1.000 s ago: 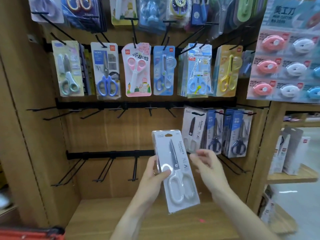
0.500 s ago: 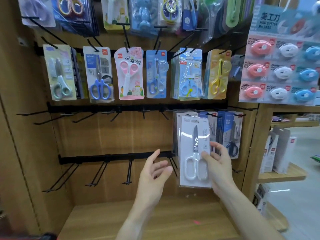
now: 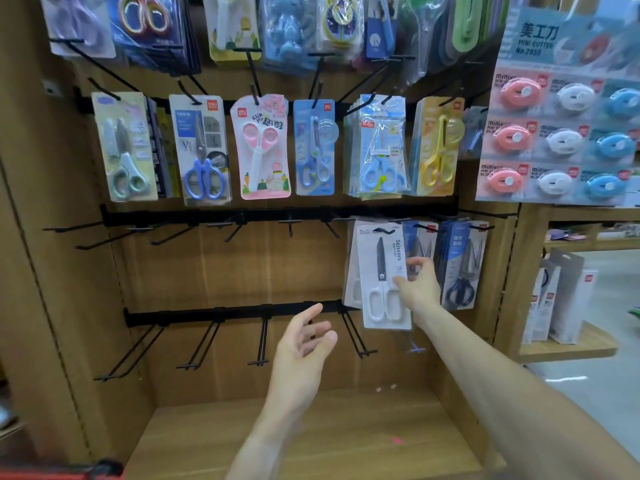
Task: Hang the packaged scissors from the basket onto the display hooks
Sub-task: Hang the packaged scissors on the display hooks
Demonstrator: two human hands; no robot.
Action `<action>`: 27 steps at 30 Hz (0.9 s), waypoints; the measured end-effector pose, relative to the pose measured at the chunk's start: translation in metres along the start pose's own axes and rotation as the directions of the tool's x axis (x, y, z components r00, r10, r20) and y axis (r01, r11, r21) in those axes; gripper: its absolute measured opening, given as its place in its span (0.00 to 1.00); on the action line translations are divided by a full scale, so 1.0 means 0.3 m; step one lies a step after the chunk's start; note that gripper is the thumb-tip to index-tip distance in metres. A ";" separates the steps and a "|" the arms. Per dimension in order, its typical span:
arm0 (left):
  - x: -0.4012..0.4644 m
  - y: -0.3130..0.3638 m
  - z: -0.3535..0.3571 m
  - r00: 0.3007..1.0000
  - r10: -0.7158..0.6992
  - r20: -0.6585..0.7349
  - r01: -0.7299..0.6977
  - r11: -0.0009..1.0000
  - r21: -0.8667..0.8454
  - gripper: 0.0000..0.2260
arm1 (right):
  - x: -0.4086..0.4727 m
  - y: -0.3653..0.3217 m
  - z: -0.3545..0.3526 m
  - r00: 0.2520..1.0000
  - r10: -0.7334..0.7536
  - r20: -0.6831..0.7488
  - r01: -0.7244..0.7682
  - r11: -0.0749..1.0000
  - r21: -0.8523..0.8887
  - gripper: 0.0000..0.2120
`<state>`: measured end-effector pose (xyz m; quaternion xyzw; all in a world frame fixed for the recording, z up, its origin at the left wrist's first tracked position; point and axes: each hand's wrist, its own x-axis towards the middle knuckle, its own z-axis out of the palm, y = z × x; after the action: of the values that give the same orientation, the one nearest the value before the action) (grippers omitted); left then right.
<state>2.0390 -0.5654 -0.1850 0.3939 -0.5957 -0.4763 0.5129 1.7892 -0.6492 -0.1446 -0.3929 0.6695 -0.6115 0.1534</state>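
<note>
**Spotter:** One white-handled scissors pack [image 3: 382,277] hangs on its display hook [image 3: 381,231] in the middle row, in front of matching packs. Your right hand [image 3: 417,287] pinches its right edge, thumb on the front and fingers curled behind.

**Checker:** And your left hand [image 3: 301,344]?

**Spotter:** It hovers lower, near the bottom rail [image 3: 225,311], fingers loosely spread and holding nothing. The red basket [image 3: 69,474] barely shows at the bottom left corner; what remains inside it is out of sight.

**Checker:** What could go wrong from here?

**Spotter:** I judge the card's hole sits near the hook's tip, though I cannot tell how far back it has slid. If you let go with a sideways tug, the pack could swing off the tip and drop to the wooden shelf [image 3: 311,441]. Pushing hard could also nudge the blue-carded scissors [image 3: 460,268] just beside it.

**Checker:** So you should ease it back along the hook, then release straight.
</note>
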 end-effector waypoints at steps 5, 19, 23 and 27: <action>0.003 0.001 -0.048 0.998 0.042 -0.046 -0.038 0.996 0.082 0.18 | -0.108 -0.005 0.032 0.995 -0.089 0.042 0.098 0.924 -0.369 0.21; -0.535 -0.020 -1.018 0.947 0.063 -0.314 0.245 0.489 0.837 0.19 | -1.115 -0.220 0.583 0.423 -0.311 0.851 0.442 0.891 0.106 0.17; -0.728 -0.082 -1.262 0.925 -0.038 -0.377 0.368 0.332 0.868 0.21 | -1.338 -0.192 0.751 0.221 -0.279 0.935 0.553 0.825 0.115 0.19; -0.822 -0.179 -1.380 0.933 -0.127 -0.338 0.358 0.207 0.910 0.21 | -1.454 -0.119 0.850 0.148 -0.182 0.972 0.633 0.773 0.048 0.22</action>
<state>2.4866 -0.4094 -0.2870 0.7554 -0.6390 -0.0471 0.1370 2.2572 -0.5139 -0.2833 -0.8644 0.4079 -0.1313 0.2631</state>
